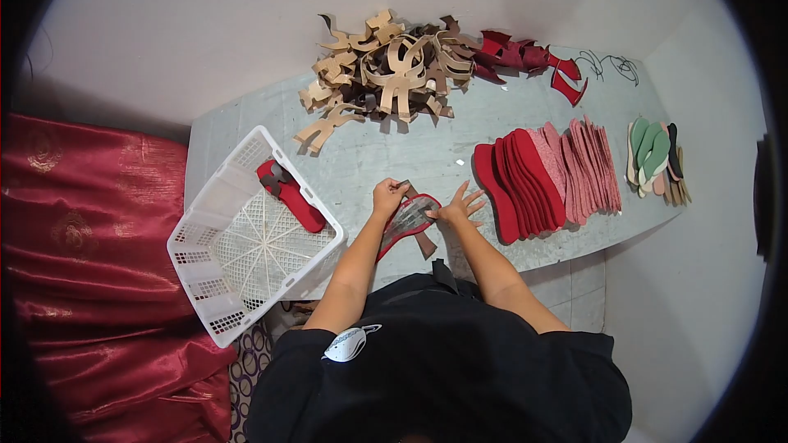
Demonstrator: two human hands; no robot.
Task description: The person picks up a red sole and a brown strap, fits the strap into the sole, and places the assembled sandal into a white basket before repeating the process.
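Note:
In front of my body lies a red-edged shoe sole (pixel 408 217), its greyish underside turned up. A brown strap (pixel 425 244) passes beneath it and sticks out on both sides. My left hand (pixel 389 197) pinches the strap's far end at the sole's upper edge. My right hand (pixel 462 207) has its fingers spread, and the thumb touches the sole's right edge. To the right, red soles (pixel 519 186) stand in a row against pink speckled ones (pixel 587 172). A red sandal (pixel 302 207) with a dark strap rests in the white plastic basket (pixel 320 239).
Beige and brown straps (pixel 400 74) form a loose heap at the back of the grey table (pixel 254 107), beside dark red straps (pixel 533 60). Green, white and black soles (pixel 652 152) stand at the far right, near black cord (pixel 611 68). Red cloth (pixel 98 254) hangs at left.

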